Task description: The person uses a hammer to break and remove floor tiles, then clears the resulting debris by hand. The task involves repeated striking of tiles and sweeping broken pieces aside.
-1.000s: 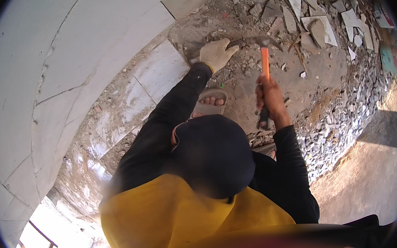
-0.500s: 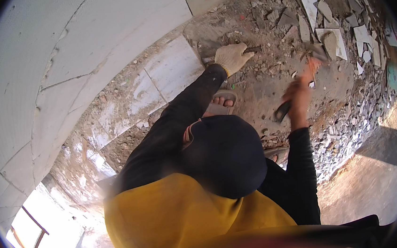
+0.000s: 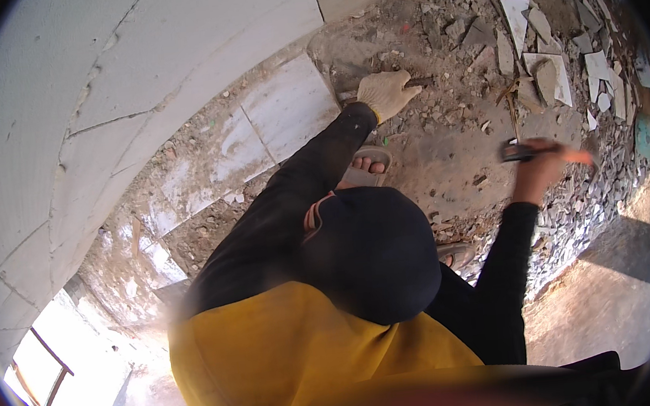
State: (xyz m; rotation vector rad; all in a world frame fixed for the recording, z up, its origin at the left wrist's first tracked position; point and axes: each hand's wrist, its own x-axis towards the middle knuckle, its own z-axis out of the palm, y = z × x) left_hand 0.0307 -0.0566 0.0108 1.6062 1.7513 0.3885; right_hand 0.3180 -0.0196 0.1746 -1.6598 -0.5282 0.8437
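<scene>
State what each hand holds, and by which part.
Right hand: hammer, gripped at its orange handle. Gloved left hand: a chisel, closed around its shaft.

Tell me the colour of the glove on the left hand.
The glove on the left hand is cream, off-white and dusty; the head view shows it gripping a chisel against the floor.

My left hand (image 3: 386,92), in a pale work glove, grips a dark metal chisel (image 3: 412,83) set against the rubble-strewn floor (image 3: 451,138) beside a white floor tile (image 3: 291,105). My bare right hand (image 3: 540,165) holds a blurred orange-handled hammer (image 3: 541,151) raised above broken tile shards (image 3: 553,67).
</scene>
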